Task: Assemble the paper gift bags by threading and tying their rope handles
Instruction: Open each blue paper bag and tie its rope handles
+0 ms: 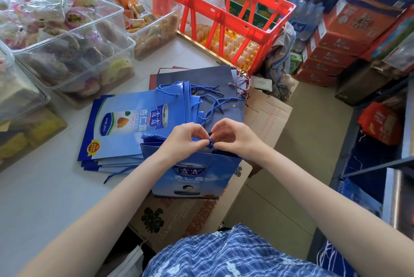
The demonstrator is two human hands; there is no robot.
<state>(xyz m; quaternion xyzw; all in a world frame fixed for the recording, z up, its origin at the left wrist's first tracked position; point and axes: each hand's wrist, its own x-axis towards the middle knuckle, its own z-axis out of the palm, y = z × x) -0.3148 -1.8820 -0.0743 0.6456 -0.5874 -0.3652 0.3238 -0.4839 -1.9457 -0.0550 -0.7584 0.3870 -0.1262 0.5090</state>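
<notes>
Nearest the body, below both wrists, a glossy blue paper gift bag [190, 173] stands upright on a brown printed cardboard box [179, 214], its mouth up toward the hands and its printed face toward the wearer. It looks propped there so the top edge sits at working height. Its long axis, along the top edge, runs left to right under the hands.

At that top edge the left hand [183, 136] and right hand [233, 135] meet, fingers curled, each pinching the twisted blue rope handle [210, 142] on either side of a small knot between the fingertips. Judging by the grip, the knot is being drawn tight so the end cannot slip back through its hole. A loop of the same rope trails off to the left of the left hand.

Just beyond the hands, a flat stack of blue paper bags [125, 124] lies on the pale surface [44, 187], their tops pointing right, cords spilling toward a darker navy stack [201, 77] behind. Probably these are sorted by whether they are done; I cannot tell which.

Farther out, left of the hands, sit clear plastic tubs of wrapped snacks [67, 30]; straight ahead, a red plastic crate [215, 12] holds trays of eggs.
</notes>
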